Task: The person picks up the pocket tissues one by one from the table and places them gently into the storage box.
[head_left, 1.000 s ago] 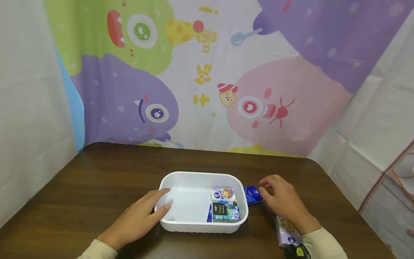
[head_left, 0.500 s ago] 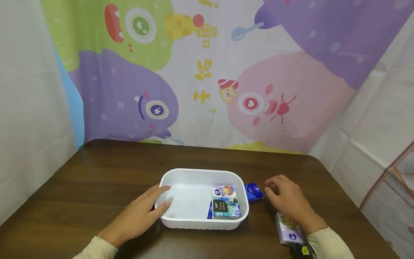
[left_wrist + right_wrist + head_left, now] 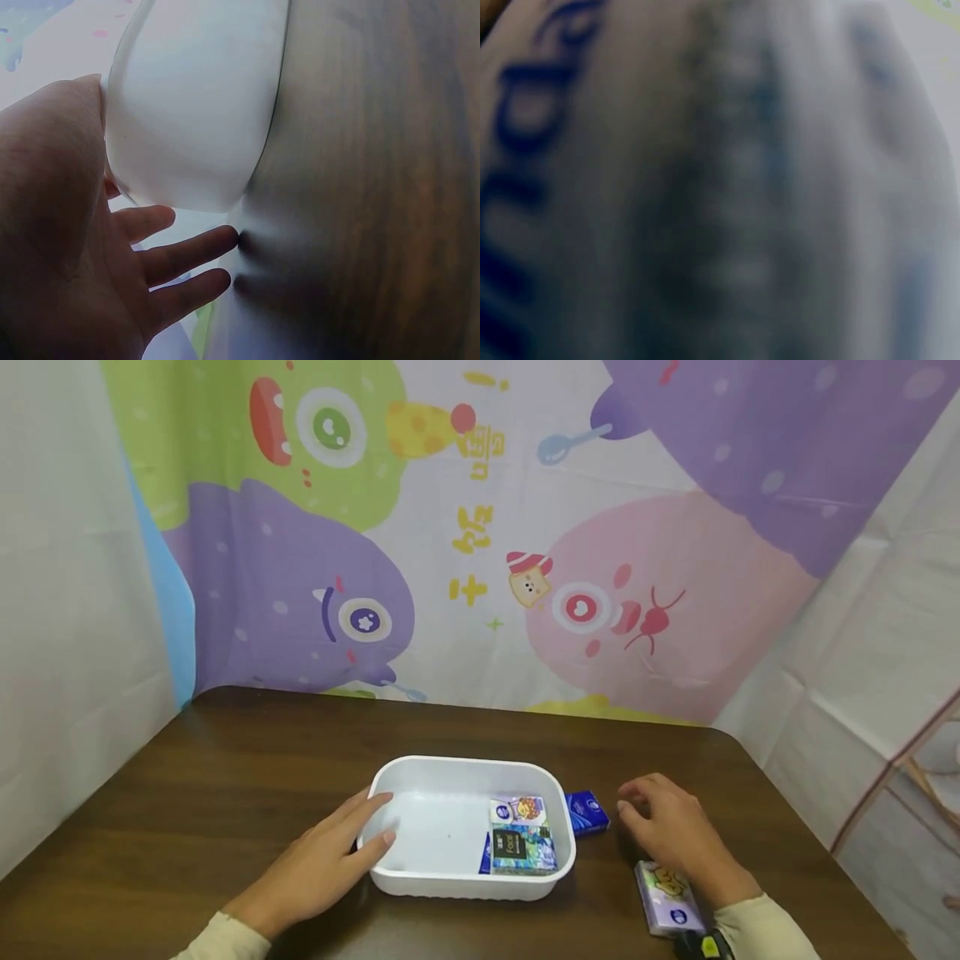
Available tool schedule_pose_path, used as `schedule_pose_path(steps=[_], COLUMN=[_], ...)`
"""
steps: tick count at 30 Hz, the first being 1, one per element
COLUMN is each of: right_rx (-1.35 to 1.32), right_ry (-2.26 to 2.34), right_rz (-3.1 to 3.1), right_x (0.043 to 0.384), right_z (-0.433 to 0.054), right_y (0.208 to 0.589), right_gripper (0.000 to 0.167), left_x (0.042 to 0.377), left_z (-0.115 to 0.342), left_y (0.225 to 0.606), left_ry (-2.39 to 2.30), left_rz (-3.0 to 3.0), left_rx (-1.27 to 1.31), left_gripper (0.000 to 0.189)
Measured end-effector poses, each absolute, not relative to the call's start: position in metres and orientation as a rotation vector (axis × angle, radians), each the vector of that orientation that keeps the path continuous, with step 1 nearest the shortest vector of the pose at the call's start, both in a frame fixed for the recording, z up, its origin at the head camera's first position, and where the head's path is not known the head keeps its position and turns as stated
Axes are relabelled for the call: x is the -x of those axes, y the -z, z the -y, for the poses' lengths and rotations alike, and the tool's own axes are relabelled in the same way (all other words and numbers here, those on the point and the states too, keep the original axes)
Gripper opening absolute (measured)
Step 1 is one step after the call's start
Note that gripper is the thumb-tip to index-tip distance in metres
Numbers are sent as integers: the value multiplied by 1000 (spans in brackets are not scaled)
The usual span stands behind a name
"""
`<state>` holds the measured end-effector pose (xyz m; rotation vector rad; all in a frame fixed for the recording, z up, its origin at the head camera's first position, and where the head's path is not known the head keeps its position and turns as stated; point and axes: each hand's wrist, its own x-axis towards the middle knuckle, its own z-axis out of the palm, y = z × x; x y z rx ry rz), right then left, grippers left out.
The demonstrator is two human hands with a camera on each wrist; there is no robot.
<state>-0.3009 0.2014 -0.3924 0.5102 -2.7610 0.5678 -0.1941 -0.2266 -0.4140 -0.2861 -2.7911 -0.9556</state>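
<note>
A white plastic basin (image 3: 431, 885) stands on the wooden table. My left hand (image 3: 315, 868) rests at its left end, thumb and index fingertips over the rim. Its other fingers (image 3: 191, 255) stretch loosely near the basin's end in the left wrist view. Inside, at the right, lie a blue-green "Face" tissue pack (image 3: 528, 847) and a cartoon tissue pack (image 3: 517, 810). A blue tissue pack (image 3: 588, 812) lies outside, against the right wall. Right of it my right hand (image 3: 671, 827) hovers with loosely bent fingers, holding nothing. A purple tissue pack (image 3: 663, 902) lies by its wrist.
The dark table (image 3: 247, 777) ends at a cartoon-printed curtain (image 3: 465, 668) behind, with pale cloth on both sides. A black strap (image 3: 705, 943) is on the right wrist. The right wrist view is mostly filled by a blurred pack surface (image 3: 592, 187) with blue lettering.
My right hand has drawn slightly to the right, away from the blue tissue pack. The left hand stays at the basin's rim, and the packs have not moved.
</note>
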Motion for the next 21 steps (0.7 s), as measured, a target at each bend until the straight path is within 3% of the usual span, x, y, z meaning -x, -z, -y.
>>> schedule_pose_path(steps=[21], right_rx=[-541], right_ry=[-412], right_rz=[2862], right_x=[304], right_z=[-213], right_y=[388], right_gripper=[20], left_x=[195], left_z=[228], left_y=[411], left_ry=[942], left_rz=[2788], left_rx=[334], left_gripper=[55])
